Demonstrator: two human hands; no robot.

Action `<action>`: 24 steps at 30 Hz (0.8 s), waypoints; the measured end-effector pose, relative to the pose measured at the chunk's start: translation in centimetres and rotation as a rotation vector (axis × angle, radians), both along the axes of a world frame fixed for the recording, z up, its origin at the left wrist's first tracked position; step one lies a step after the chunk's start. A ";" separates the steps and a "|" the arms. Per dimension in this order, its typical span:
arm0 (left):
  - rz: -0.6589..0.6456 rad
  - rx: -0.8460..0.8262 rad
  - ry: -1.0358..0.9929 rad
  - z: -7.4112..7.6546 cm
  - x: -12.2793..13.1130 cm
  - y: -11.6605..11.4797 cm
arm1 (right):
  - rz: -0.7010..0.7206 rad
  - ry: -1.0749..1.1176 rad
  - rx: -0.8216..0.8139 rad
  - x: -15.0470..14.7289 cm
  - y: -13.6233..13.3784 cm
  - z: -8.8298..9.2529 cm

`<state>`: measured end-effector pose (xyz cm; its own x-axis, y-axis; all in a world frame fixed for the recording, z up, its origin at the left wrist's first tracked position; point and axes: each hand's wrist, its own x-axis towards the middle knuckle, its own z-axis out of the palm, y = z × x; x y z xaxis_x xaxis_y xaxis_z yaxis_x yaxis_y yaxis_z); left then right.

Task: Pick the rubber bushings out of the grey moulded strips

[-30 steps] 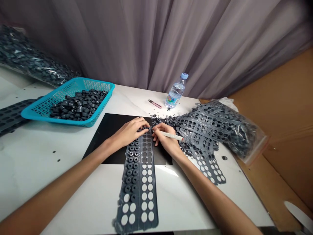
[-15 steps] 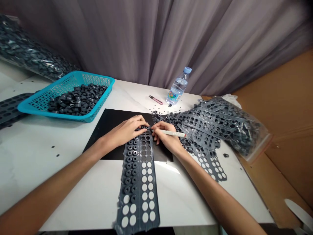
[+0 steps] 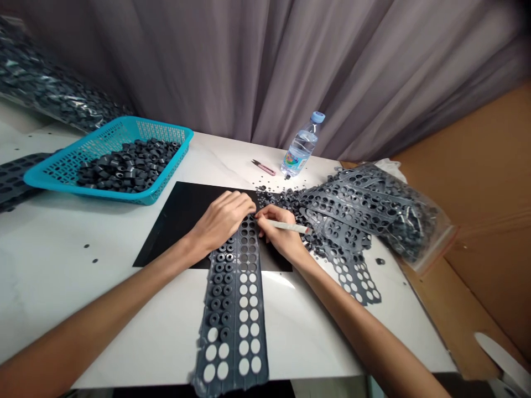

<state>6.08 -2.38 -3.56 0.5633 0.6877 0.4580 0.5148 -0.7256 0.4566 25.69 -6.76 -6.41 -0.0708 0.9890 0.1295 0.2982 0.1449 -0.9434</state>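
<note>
A dark grey rubber sheet [image 3: 232, 331] with rows of round holes lies lengthwise before me, its near end at the table edge. Small ring-shaped rubber parts [image 3: 218, 290] still sit in its left rows, while many right-hand holes are bare. My left hand [image 3: 224, 218] bends over the sheet's far end, fingers curled together; whatever they pinch is hidden. Close beside it, my right hand [image 3: 280, 228] grips a slim white pen-like tool [image 3: 290, 226] with a reddish rear end. The tool's tip is by the left fingertips and cannot be made out clearly.
Under the sheet's far part is a black mat [image 3: 174, 232]. A blue basket [image 3: 166, 190] of rubber parts stands left, before a bulging bag [image 3: 53, 83]. Thread snips [image 3: 264, 167] and a water bottle [image 3: 302, 145] are behind. Punched sheets [image 3: 344, 199] and scraps pile up at right.
My left hand has curled its fingers more and raised its knuckles at the sheet's far end. My right hand keeps the tool close by, barely shifted. The view has moved slightly.
</note>
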 end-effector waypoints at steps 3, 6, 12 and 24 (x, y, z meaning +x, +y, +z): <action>0.140 -0.318 -0.518 1.4 -0.8 1.1 | -0.017 -0.002 -0.011 -0.1 0.0 -0.1; 0.011 -0.795 -0.762 2.3 -2.5 2.1 | -0.020 0.048 -0.056 0.0 0.0 -0.1; -0.086 -1.182 -0.781 1.0 -3.3 1.5 | -0.080 0.142 -0.006 0.0 -0.2 0.5; -0.255 -1.320 -0.750 1.1 -2.3 0.3 | -0.085 0.064 0.017 0.2 -0.3 0.4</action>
